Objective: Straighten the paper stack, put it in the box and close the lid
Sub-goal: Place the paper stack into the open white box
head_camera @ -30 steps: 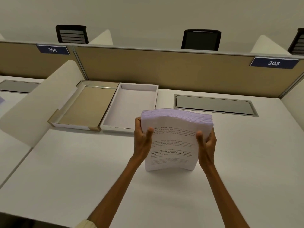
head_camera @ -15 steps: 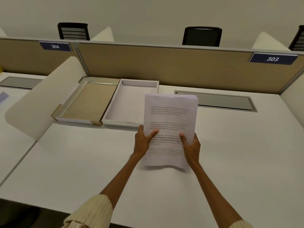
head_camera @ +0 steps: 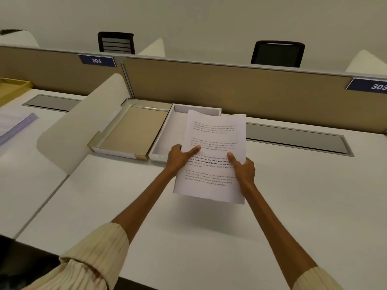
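Observation:
The paper stack, white sheets with printed text on top, is held flat above the white desk. My left hand grips its left edge, thumb on top. My right hand grips its right edge the same way. The stack's far end hangs over the right side of the open white box, which lies empty at the back of the desk. The box's lid, tan inside, lies open flat to the left of the box.
A curved cream divider stands left of the lid. A tan partition runs behind the box. A grey cable hatch is set in the desk at the right. Another paper pile lies on the neighbouring desk.
The stack stood upright on its edge on the desk; it has been laid flat, lifted and carried forward and left, so it now overlaps the box.

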A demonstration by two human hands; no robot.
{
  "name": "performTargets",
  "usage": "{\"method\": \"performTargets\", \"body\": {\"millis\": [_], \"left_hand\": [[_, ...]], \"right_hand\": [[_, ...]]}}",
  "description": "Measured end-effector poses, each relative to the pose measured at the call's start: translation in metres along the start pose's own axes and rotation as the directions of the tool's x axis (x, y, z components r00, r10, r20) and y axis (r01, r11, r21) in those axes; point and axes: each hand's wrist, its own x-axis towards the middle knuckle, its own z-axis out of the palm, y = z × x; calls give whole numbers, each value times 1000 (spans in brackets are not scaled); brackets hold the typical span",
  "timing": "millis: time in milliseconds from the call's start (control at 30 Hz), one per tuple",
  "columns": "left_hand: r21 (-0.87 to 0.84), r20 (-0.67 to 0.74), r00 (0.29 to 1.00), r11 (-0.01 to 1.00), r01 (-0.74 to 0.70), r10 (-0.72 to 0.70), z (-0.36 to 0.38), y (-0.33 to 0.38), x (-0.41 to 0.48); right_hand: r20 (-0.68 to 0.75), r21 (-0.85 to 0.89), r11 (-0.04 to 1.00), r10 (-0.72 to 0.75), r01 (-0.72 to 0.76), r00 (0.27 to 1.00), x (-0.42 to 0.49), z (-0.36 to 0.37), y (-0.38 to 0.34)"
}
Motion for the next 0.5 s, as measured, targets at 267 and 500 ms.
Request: {"method": "performTargets", "body": {"millis": [267,500], "left_hand": [[-36,109,990,995,92,-88,-62,-12,84],[10,338,918,977,215,-206,-93,-8,171]], "right_hand": [[-5,-68,992,102,-102,995,44,86,-28],[-80,-182,969,153,-166,985,104,148,-41]]}}
